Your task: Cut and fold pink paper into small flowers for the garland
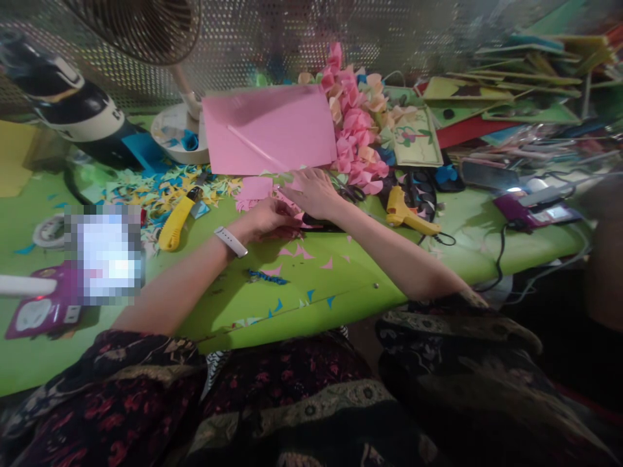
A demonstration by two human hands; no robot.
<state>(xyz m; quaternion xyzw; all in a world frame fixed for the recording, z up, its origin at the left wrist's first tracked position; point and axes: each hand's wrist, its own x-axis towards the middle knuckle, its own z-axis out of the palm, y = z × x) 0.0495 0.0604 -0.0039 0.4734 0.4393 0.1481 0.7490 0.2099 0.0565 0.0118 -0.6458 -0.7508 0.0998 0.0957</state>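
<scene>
My left hand (271,219), with a white band on its wrist, is closed with its fingers curled low over the table. What it holds, if anything, is hidden. Crossing beside it, my right hand (313,192) lies flat with fingers stretched over small pink paper pieces (256,189). A dark flat item (318,225) shows partly under my right wrist. Behind the hands is a large pink paper sheet (272,126) with a pale stick (256,148) on it. Curled pink paper flowers (355,123) are heaped to its right.
A yellow cutter knife (178,220) lies left among paper scraps (121,188). A yellow glue gun (409,214) rests right, its cord trailing. A fan (180,139), a dark bottle (92,110), a lit phone (108,256) and purple power strips (533,211) stand around. Stacked cards (530,78) fill the back right.
</scene>
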